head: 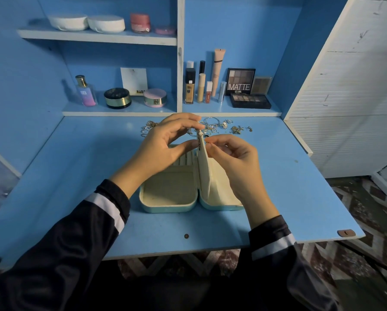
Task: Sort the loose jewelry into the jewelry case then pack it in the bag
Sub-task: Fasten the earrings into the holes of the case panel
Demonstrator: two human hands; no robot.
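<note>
Mid-sorting, the left grip (165,142) pinches the flap (203,167) upright over the open case (169,202) on the worktop (76,176), the right grip (235,162) pinches a small piece (207,142) at it, which next likely needs fine fastening; loose jewelry (212,125) lies just behind the case.

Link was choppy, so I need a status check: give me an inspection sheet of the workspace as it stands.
Surface: blue desk, flat, with a small dark spot near the front edge.
Job's things: jewelry case lies open, its centre flap standing upright; loose jewelry is heaped at the desk's back edge; no bag in view.
Clutter: perfume bottle, jars and MATTE palette on the shelves behind, off the desk.
Hands: left hand pinches the flap's top; right hand pinches a small piece at the flap, too small to identify.
Cables: nothing seen.
Surroundings: white slatted door at right; patterned rug below.
</note>
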